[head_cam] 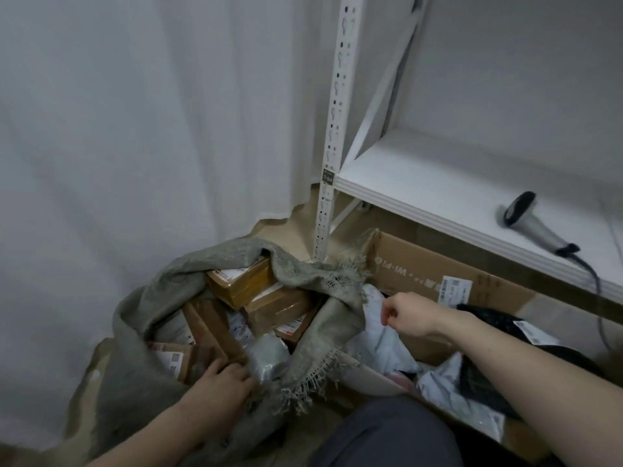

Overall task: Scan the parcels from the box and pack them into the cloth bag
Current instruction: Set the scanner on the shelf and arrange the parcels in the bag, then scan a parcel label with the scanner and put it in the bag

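Note:
A grey-green cloth bag (141,332) with a frayed rim lies open on the floor at lower left, holding several brown carton parcels (242,281) and a grey wrapped parcel (268,358). My left hand (224,382) reaches into the bag and touches the grey parcel; whether it grips it is unclear. To the right stands the open cardboard box (421,267) with white poly-bag parcels (381,345) and a black one (499,321). My right hand (408,315) hovers at the box's left end, fingers curled, pinching the edge of a white poly-bag parcel.
A white metal shelf (455,193) runs over the box, its slotted upright post (332,129) rising beside the bag. A grey handheld barcode scanner (532,224) lies on the shelf with its cable hanging down. White curtain hangs at left. My knee fills the bottom centre.

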